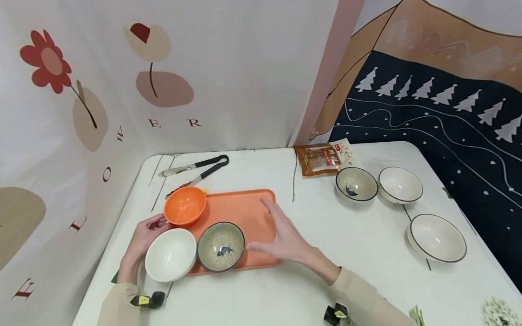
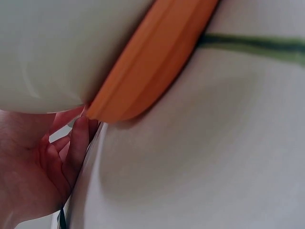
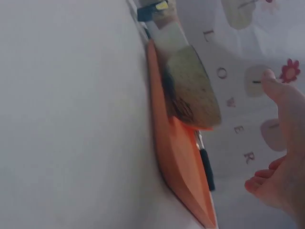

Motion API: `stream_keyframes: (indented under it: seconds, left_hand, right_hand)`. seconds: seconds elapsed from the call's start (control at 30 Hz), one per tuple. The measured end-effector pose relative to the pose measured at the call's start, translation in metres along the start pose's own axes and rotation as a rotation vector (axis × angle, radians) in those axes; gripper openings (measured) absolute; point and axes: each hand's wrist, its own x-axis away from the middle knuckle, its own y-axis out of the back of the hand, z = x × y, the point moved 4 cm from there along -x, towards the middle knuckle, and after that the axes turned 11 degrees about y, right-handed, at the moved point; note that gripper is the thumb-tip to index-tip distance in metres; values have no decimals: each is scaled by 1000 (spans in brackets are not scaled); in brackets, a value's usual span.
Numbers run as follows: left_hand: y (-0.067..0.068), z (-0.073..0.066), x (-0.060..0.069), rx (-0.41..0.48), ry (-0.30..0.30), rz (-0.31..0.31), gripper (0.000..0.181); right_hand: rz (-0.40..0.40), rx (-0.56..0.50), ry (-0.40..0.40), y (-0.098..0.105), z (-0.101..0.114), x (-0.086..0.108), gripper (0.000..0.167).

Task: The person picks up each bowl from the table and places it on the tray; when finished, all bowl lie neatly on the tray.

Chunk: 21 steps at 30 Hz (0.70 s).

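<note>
On the orange tray (image 1: pixel 254 215) a speckled bowl with a blue fish (image 1: pixel 221 235) stands near the front edge. A white bowl (image 1: pixel 171 255) and an orange bowl (image 1: pixel 185 206) are at its left end. My left hand (image 1: pixel 142 235) is beside these two bowls; in the left wrist view its bent fingers (image 2: pixel 78 143) reach the tray's edge (image 2: pixel 147 71), some tips hidden. My right hand (image 1: pixel 285 235), thumb and fingers spread, is at the tray's right side, holding nothing; the right wrist view shows the hand (image 3: pixel 286 157) apart from the tray (image 3: pixel 167 152).
Black-handled tongs (image 1: pixel 204 170) lie behind the orange bowl. At the right are a brown food packet (image 1: pixel 320 159), another speckled bowl (image 1: pixel 356 184) and two cream bowls with dark rims (image 1: pixel 401 184), (image 1: pixel 437 237). Printed curtains (image 1: pixel 244 90) stand behind the table.
</note>
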Motion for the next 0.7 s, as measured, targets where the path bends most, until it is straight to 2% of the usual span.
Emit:
stream_keyframes:
  seconds: [0.23, 0.43, 0.7]
  left_hand:
    - [1, 0, -1, 6, 8, 6, 58]
    - [1, 1, 0, 9, 7, 2, 58]
    - [1, -1, 1, 18, 6, 4, 57]
  right_hand:
    - [-156, 50, -99, 50, -9, 7, 104]
    - [-273, 120, -147, 91, -17, 14, 101]
    - [-391, 90, -256, 141, -29, 26, 96]
